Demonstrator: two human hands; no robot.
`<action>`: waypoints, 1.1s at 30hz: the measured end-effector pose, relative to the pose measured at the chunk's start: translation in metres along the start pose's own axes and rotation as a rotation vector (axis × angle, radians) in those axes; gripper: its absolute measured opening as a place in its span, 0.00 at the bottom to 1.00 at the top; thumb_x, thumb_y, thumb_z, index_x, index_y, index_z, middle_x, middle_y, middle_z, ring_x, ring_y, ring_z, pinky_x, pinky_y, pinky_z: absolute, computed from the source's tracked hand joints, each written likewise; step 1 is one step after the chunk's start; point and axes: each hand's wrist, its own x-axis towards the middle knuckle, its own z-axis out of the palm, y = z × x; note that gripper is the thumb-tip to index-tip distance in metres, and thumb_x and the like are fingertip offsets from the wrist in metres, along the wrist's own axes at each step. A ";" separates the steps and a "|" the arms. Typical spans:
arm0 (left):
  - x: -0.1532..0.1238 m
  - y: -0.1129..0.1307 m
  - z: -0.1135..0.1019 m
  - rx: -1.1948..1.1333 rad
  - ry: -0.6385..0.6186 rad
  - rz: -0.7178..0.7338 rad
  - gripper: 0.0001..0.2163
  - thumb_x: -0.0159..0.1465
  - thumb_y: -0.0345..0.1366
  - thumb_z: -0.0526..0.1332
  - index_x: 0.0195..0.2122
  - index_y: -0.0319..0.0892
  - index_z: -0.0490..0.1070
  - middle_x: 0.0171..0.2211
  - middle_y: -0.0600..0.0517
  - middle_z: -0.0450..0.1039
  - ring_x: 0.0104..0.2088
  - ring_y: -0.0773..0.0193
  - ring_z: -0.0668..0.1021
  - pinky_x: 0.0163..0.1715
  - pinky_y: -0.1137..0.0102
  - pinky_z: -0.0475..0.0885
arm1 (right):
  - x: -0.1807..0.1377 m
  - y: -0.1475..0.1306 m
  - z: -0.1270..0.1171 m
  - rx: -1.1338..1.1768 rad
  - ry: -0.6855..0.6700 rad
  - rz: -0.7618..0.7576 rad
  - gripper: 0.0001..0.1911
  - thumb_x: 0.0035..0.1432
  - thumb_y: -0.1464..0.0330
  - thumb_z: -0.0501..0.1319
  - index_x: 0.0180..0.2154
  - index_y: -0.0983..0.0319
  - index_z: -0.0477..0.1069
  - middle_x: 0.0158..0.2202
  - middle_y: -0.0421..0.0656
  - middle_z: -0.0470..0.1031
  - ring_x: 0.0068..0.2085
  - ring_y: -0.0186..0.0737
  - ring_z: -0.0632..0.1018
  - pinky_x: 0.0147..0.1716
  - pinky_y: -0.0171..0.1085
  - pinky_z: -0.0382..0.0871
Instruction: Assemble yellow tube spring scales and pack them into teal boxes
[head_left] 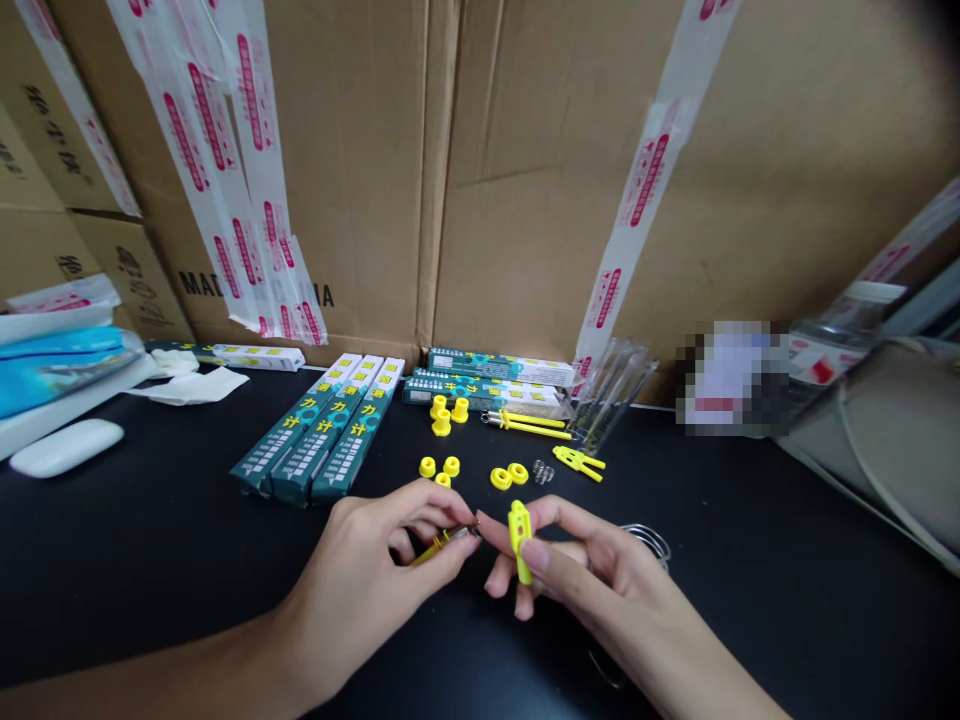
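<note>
One rod (438,546) sits pinched in the left hand (375,570). The right hand (604,570) grips a clip (519,517), two rings (497,486) beyond.

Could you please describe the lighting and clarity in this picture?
Head view: faint sheen on the black table, low in the middle; head view: a pixelated patch left of the bottle hides detail; head view: dark upper right corner; head view: the yellow piece in the right hand reads clearly.
</note>
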 end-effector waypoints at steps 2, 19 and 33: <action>-0.001 -0.001 0.000 -0.009 0.006 -0.004 0.03 0.61 0.34 0.66 0.35 0.46 0.78 0.30 0.59 0.83 0.22 0.72 0.80 0.21 0.83 0.72 | 0.000 -0.001 0.001 0.025 -0.002 0.011 0.13 0.61 0.58 0.66 0.38 0.60 0.71 0.32 0.41 0.81 0.33 0.34 0.76 0.42 0.34 0.67; 0.002 0.007 0.000 0.014 0.010 -0.027 0.02 0.57 0.34 0.65 0.31 0.43 0.76 0.26 0.56 0.79 0.18 0.73 0.74 0.17 0.81 0.68 | -0.002 -0.001 0.004 0.079 -0.024 0.040 0.12 0.62 0.58 0.66 0.37 0.60 0.71 0.31 0.41 0.80 0.36 0.38 0.77 0.46 0.39 0.68; 0.002 0.006 0.000 0.033 -0.009 -0.003 0.01 0.58 0.32 0.65 0.32 0.43 0.74 0.26 0.58 0.78 0.17 0.74 0.73 0.17 0.82 0.66 | 0.001 -0.003 0.003 0.073 -0.012 0.050 0.13 0.61 0.58 0.66 0.36 0.61 0.73 0.31 0.42 0.80 0.37 0.38 0.78 0.43 0.37 0.69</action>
